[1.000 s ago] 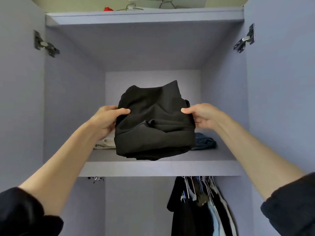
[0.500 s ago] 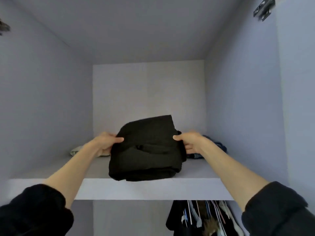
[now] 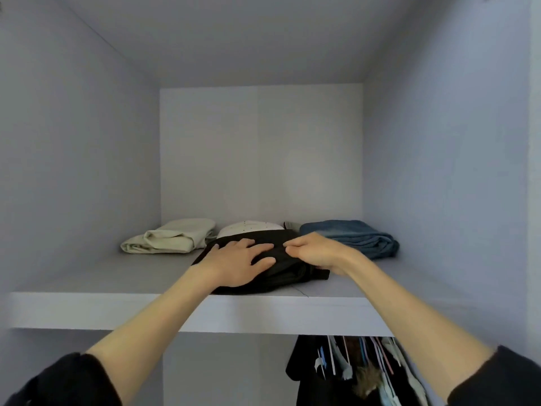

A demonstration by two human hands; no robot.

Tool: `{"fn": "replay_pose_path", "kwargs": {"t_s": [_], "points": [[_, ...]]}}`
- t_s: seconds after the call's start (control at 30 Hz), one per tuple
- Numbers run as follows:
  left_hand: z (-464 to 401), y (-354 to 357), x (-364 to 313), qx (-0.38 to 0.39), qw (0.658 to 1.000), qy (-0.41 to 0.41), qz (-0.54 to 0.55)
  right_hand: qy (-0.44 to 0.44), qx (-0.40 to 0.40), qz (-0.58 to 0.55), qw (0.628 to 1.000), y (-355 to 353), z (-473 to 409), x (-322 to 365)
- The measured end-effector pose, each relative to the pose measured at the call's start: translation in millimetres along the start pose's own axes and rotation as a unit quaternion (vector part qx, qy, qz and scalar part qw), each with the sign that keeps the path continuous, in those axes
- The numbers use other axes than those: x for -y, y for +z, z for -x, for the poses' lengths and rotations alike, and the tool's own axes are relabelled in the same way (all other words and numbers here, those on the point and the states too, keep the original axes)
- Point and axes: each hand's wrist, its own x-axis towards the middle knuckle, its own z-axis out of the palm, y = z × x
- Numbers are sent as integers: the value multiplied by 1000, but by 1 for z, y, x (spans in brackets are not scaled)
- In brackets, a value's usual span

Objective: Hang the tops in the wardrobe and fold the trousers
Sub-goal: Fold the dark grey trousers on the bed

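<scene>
Lying on the wardrobe shelf (image 3: 117, 276), the folded black trousers (image 3: 288, 272) sat under the left hand's (image 3: 234, 263) flat, spread fingers; the right hand (image 3: 317, 250) pinched their top edge.

Folded black trousers (image 3: 281, 272) lying flat on the wardrobe shelf (image 3: 117, 276), near its front edge. Behind them, folded cream trousers (image 3: 172, 235) sitting left, folded blue jeans (image 3: 354, 235) right. Tops on hangers (image 3: 360, 373) hanging under the shelf, bunched to the right.
</scene>
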Motion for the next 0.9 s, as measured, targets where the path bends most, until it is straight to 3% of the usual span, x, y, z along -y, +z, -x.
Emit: {"fn": "replay_pose_path", "kwargs": {"t_s": [0.27,0.5,0.67,0.9], "points": [[-4,2,28,-6,1000,-28,8,-33,-38,28,998,27,-5,6],[41,-15,-7,-144,983,92,63,-17,-159,-28,987,20,77,1],[98,7,-61,-151,925,241,253,84,-238,-65,966,29,175,-16],[199,50,-140,-51,853,353,380,215,-293,-82,928,62,345,-20]]}}
